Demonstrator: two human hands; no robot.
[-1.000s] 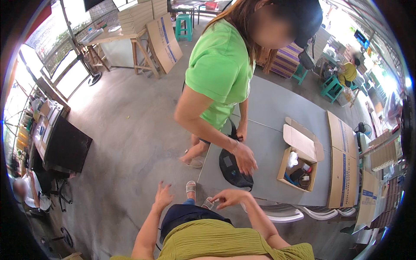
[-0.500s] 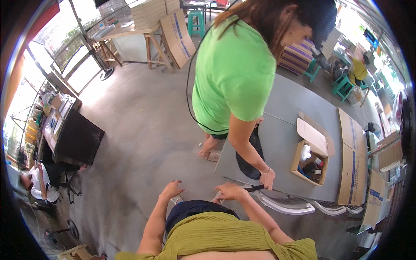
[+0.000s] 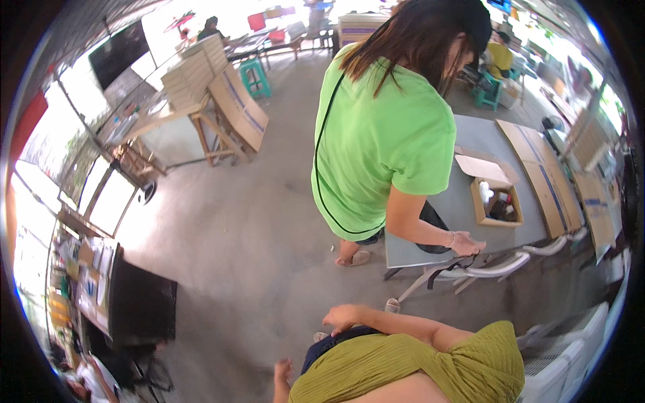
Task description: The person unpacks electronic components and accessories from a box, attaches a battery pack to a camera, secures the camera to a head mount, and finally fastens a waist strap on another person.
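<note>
My left hand (image 3: 283, 368) hangs low beside my dark shorts, fingers loosely bent and apart, with nothing seen in it. In front of my waist is my right hand (image 3: 344, 317), its fingers reaching forward and holding nothing visible. A person in a bright green shirt (image 3: 396, 134) stands ahead of me by a grey table (image 3: 410, 250). That person's hand (image 3: 467, 245) is at the table's near edge, by a dark strap (image 3: 443, 269) that hangs down. A black, flat, bag-like item (image 3: 433, 225) lies partly hidden behind their arm.
An open cardboard box (image 3: 497, 201) with small items stands on the table, next to flattened cardboard (image 3: 541, 178). White plastic chairs (image 3: 564, 356) are at the right. A dark desk (image 3: 141, 292) stands left; a wooden workbench (image 3: 168, 138) with stacked boxes is farther off.
My view has turned left and up, so the table and person sit farther right. My left hand has dropped toward the lower edge. The strap now hangs below the person's hand, apart from my right hand.
</note>
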